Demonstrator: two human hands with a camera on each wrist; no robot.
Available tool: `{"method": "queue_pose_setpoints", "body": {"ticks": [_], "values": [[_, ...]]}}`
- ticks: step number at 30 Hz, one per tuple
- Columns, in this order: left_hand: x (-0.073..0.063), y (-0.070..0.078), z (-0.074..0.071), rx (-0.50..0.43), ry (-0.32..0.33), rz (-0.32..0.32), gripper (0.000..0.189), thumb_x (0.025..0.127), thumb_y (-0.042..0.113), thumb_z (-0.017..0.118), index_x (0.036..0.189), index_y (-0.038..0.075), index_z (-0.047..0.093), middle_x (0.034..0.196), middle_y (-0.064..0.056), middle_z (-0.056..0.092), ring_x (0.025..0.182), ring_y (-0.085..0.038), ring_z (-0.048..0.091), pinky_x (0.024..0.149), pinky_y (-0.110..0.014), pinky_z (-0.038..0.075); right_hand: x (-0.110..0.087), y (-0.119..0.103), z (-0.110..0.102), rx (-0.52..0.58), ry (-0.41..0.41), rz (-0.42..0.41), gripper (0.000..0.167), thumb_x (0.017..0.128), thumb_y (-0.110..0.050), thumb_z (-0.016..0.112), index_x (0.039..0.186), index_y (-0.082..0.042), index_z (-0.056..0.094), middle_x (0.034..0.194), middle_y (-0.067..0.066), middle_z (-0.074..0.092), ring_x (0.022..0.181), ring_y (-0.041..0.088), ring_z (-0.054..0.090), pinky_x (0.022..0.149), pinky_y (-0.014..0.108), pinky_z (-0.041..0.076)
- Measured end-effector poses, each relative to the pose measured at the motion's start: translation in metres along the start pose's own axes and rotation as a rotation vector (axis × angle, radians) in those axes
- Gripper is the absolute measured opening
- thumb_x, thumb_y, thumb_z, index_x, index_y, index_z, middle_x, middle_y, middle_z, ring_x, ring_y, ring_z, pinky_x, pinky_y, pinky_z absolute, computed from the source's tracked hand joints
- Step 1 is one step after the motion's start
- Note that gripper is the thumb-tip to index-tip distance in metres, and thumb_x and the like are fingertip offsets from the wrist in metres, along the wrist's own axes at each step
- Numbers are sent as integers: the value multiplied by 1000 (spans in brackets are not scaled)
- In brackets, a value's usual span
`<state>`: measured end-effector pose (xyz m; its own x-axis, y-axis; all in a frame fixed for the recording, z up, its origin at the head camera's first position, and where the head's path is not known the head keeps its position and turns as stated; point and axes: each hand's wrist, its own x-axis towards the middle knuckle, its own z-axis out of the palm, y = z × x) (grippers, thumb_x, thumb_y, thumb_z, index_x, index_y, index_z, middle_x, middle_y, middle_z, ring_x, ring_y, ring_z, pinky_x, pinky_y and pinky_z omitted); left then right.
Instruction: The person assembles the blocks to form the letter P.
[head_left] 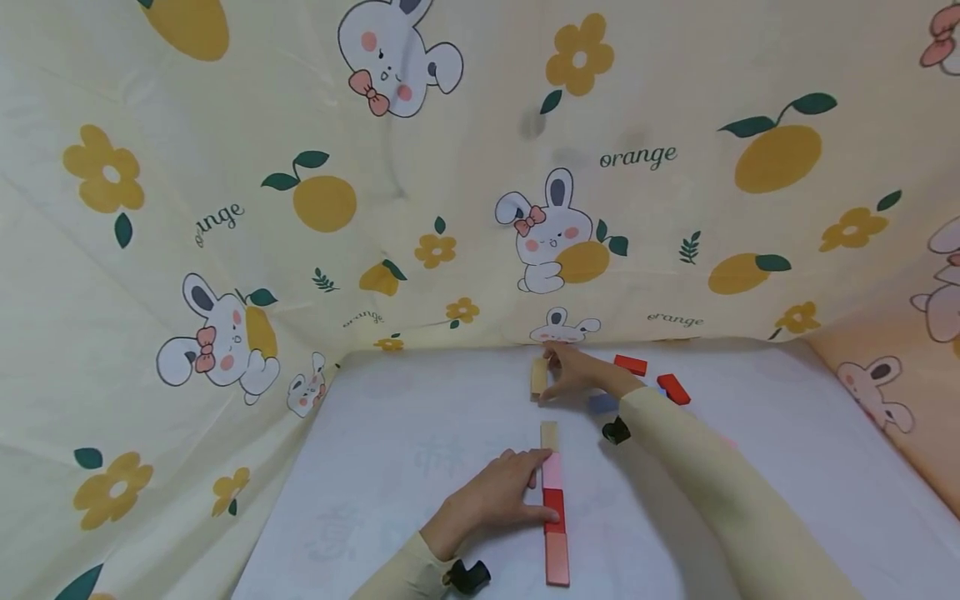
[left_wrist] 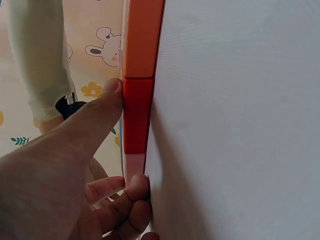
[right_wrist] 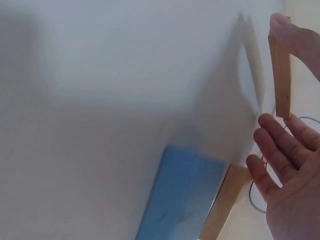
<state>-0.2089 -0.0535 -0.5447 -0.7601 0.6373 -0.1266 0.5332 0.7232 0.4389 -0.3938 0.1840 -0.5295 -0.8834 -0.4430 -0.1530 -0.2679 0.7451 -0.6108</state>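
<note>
My right hand [head_left: 570,371] reaches to the far part of the table and pinches a plain wooden block [right_wrist: 281,77] by its ends, between thumb and index finger. Its other fingers stay spread below. Nearer to me, a row of blocks runs end to end: a wooden block [head_left: 550,436], a pink block [head_left: 552,472], a red block [head_left: 553,500] and a salmon block [head_left: 557,560]. From the left side my left hand [head_left: 498,492] touches this row. Its thumb rests on the red block and its fingertips lie against the pink one.
Right of my right hand lie a blue block [head_left: 602,404] and two red blocks [head_left: 630,365], [head_left: 673,389]. A wooden block [right_wrist: 225,200] lies along the blue one in the right wrist view. A patterned cloth [head_left: 450,167] hangs behind the white table [head_left: 390,467].
</note>
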Motion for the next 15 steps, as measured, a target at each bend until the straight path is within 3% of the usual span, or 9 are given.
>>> {"method": "queue_pose_setpoints", "body": {"ticks": [15], "values": [[0,-1,0,-1,2,13,95,87,62,83,163,20,45,95,13,55,94,-6,46,83,-26,42,-26,-2,-4,-68,-82,26,84,80,-50,94,141,-9,53,136,10,56,124,29,51,116,52,42]]}}
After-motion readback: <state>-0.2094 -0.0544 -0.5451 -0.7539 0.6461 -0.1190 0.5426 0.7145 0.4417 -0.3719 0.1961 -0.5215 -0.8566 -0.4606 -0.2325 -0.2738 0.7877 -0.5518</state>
